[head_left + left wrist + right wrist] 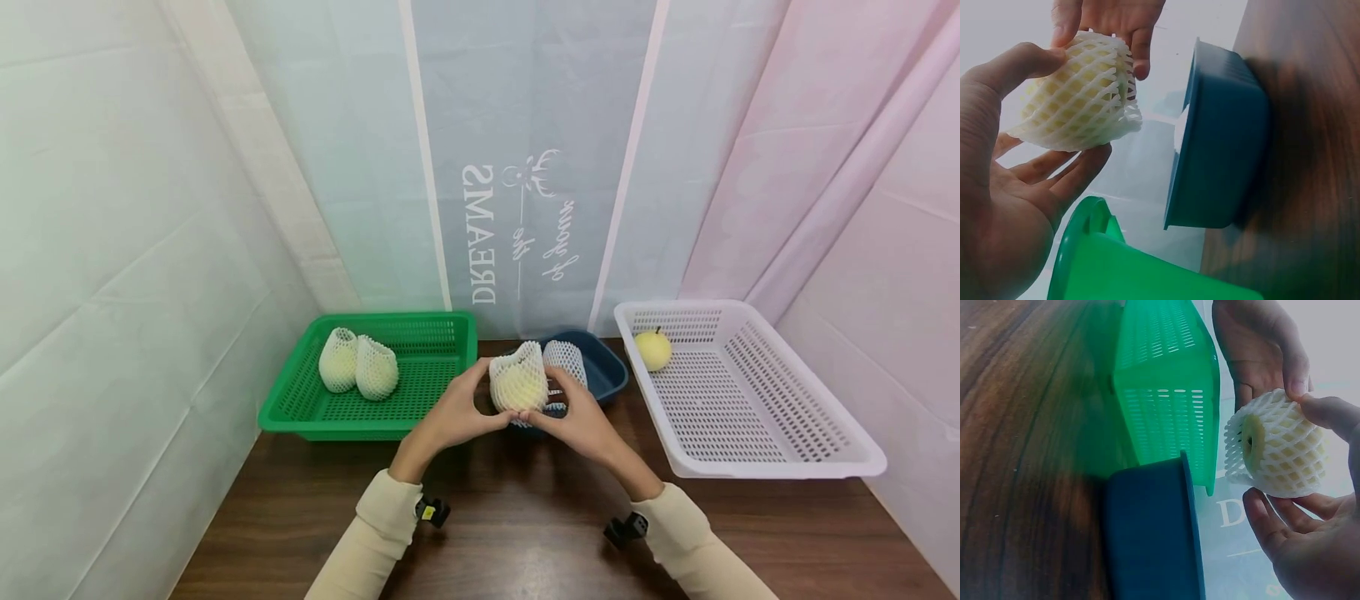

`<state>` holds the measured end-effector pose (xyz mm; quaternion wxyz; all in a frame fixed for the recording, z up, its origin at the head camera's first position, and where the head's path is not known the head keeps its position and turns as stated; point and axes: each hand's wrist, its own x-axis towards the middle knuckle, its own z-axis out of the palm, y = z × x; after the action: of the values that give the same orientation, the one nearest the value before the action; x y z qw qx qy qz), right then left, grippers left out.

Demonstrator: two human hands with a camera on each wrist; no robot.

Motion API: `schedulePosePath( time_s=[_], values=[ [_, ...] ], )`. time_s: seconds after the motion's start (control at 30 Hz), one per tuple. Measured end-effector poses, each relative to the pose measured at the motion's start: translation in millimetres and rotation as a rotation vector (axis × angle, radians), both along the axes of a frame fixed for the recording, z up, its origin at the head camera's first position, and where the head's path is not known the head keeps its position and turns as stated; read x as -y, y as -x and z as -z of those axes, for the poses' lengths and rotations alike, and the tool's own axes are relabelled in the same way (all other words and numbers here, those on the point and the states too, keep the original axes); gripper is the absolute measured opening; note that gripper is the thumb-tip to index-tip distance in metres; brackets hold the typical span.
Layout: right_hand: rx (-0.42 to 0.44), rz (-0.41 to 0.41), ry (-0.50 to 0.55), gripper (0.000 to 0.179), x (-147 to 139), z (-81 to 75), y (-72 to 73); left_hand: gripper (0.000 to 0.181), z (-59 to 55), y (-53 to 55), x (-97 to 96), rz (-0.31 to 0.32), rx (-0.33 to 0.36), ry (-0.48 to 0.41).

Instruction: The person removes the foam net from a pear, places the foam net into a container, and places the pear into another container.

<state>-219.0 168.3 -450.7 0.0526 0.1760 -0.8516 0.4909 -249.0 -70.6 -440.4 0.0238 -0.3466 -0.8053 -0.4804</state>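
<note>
Wrapped pear: we hold it in its white foam net above the wooden table, in front of the blue bowl.
Left hand: our thumb and fingers curl around the fruit's left side.
Right hand: our fingers pinch the net from the right.
Doing it well: we judge the net should be drawn evenly over the pear, without squeezing the fruit.
Counts: two wrapped pears in the green basket; one bare pear in the white basket; one spare net that we can see in the bowl.
</note>
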Motion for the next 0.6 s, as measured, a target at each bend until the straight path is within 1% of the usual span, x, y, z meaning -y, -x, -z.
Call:
schedulePosePath(
  time_s=[0.2,0.43,0.6],
  values=[
    [-0.013,-0.014,-0.003,0.077,-3.0,7.2,-4.4,0.074,6.1,-7.0,-1.1,-0.006,-0.002,0.021],
    [-0.029,-0.022,-0.027,0.080,-4.8,12.4,-12.7,0.073,11.0,-15.1,-1.0,0.010,0.012,0.027],
    [-0.027,-0.037,-0.020,0.080,-6.1,14.5,-17.6,0.074,13.5,-21.8,-1.4,0.015,-0.014,0.045]
  ],
)
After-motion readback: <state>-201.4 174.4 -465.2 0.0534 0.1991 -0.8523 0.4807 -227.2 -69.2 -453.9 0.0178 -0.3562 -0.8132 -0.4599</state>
